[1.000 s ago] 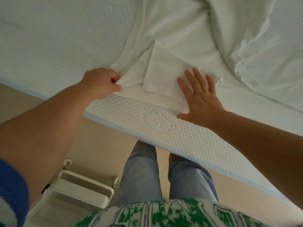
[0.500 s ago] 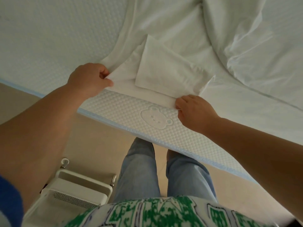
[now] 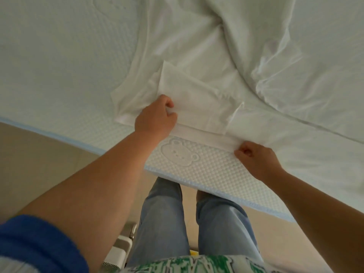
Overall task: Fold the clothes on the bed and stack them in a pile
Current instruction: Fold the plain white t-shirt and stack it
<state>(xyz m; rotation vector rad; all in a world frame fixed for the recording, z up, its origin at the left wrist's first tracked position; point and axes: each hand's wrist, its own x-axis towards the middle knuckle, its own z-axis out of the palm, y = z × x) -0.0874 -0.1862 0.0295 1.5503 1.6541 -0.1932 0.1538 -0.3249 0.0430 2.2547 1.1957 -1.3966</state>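
Floor: beige and smooth, across the lower left and lower right of the frame.
Mattress: white, quilted, pale blue edging, filling the upper frame.
Bear emblem: embossed near the mattress edge, centre.
White appliance: perforated casing, bottom centre-left.
Light: soft, even.

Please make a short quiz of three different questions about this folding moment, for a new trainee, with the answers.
1. True or false: both hands grip the white garment.
2. Which hand holds the near hem beside the embossed bear? A) left hand B) right hand
3. Fill in: the mattress has a light ____ edge.

Key: 1 true. 2 B; the left hand's fingers pinch cloth farther up, at the folded sleeve. 3 blue.
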